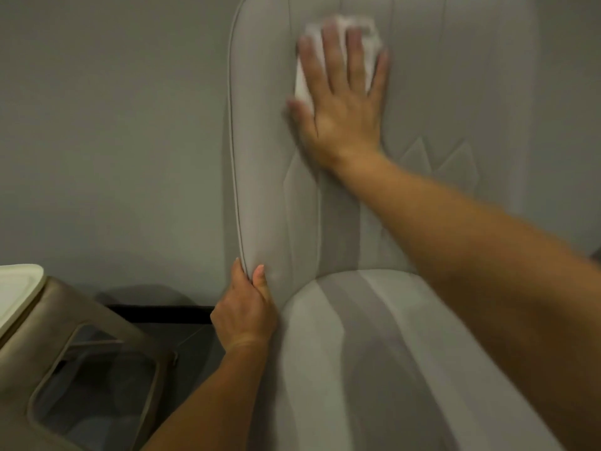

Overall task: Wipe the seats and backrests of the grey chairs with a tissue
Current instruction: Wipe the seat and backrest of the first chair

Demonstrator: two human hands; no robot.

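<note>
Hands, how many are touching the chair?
2. The right hand presses a white tissue flat on the backrest. The left hand grips the backrest's left edge, low near the seat.

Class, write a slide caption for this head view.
Right hand presses a tissue flat on the grey chair's backrest; left hand grips its edge.

Grey wall (113,125), dark floor (195,340)

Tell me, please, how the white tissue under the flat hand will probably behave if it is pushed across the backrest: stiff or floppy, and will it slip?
The tissue looks thin and folded, so it is probably floppy and light. It may bunch at its free edges, which stick out past the fingers of the right hand. The flat palm pressing it on the backrest likely keeps it from slipping.
</note>
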